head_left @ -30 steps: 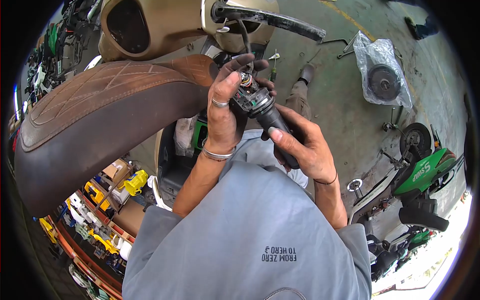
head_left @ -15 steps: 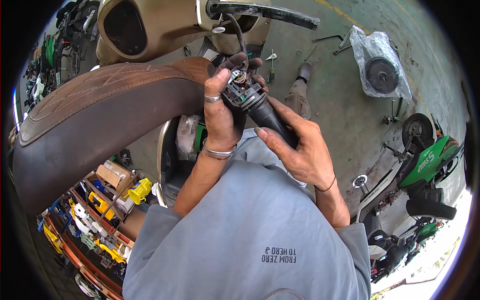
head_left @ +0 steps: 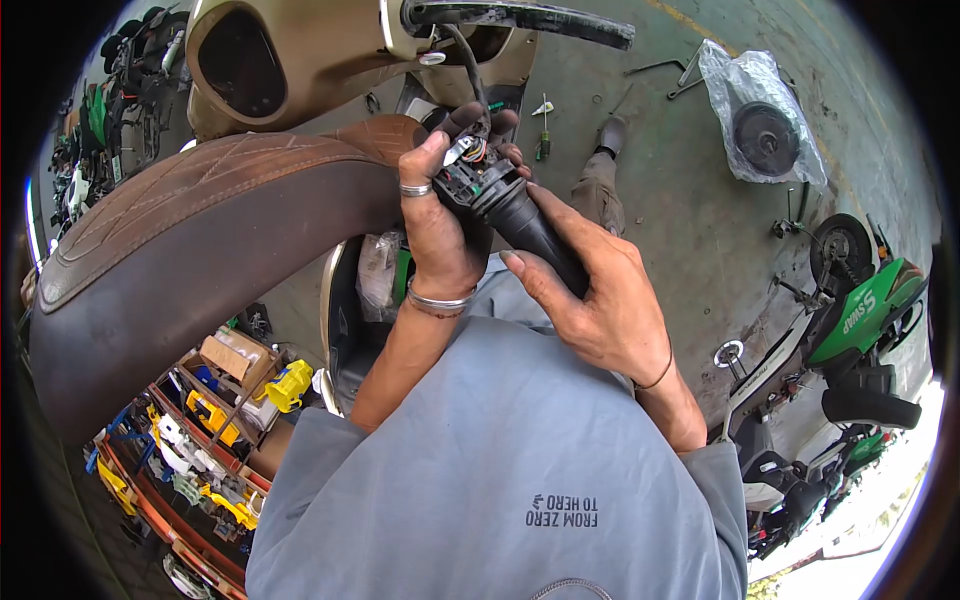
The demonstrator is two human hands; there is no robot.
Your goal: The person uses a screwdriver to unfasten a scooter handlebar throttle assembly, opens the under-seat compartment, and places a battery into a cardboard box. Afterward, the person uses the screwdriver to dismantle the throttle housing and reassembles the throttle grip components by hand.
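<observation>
My left hand (head_left: 440, 215) is wrapped round an opened switch housing (head_left: 480, 185), its thumb up on the near side and dark-smudged fingertips showing behind. Coloured wires show inside the housing, and a black cable (head_left: 468, 65) runs from it up towards the scooter's handlebar. A black rubber grip (head_left: 540, 240) extends from the housing down to the right. Around that grip lies my right hand (head_left: 605, 295), thumb on one side and fingers on the other. Both hands are above my grey shirt.
A brown scooter seat (head_left: 220, 215) spans the left, below a gold scooter body (head_left: 330, 60). A screwdriver (head_left: 543, 145) and a plastic-wrapped round part (head_left: 765, 140) lie on the floor. Shelves with parts stand lower left; a green scooter (head_left: 865, 315) is at right.
The view has shifted slightly. The housing and grip are turned a little in my hands, which keep nearly the same hold.
</observation>
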